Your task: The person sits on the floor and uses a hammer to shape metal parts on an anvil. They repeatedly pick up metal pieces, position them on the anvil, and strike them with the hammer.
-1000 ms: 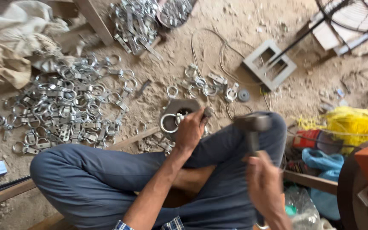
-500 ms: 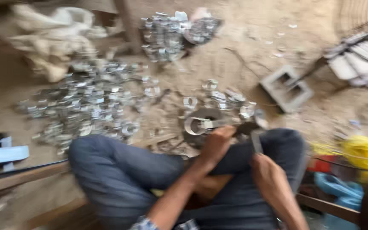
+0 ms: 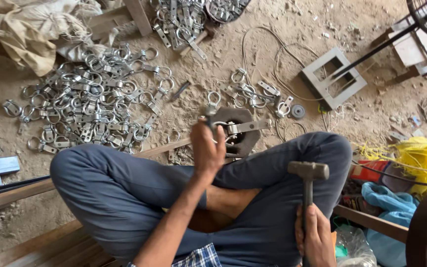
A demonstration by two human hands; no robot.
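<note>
A metal clamp ring (image 3: 213,101) is held up by the left hand (image 3: 207,148), whose grip is closed around the ring's lower end, just above a dark metal block (image 3: 240,129) that lies on the sandy floor (image 3: 253,59). A flat strap piece (image 3: 247,126) is seen lying across the block, its free end pointing right. The right hand (image 3: 315,236) is closed fully around the handle of a hammer (image 3: 307,173), the head being raised over the right knee and kept apart from the block.

The space in front is bounded by the crossed legs in blue trousers (image 3: 124,193), whose knees reach almost to the block's near edge. To the left, a wide heap of finished clamp rings (image 3: 82,106) is spread over the floor, with a second heap (image 3: 179,17) at the top edge. Just right of the block a few loose pieces (image 3: 250,91) are scattered, and beyond them a square grey frame (image 3: 333,78) is set. Bare sand is left between block and frame. At the right edge, a yellow bundle (image 3: 421,155) and blue cloth (image 3: 386,198) are crowded close to the right knee.
</note>
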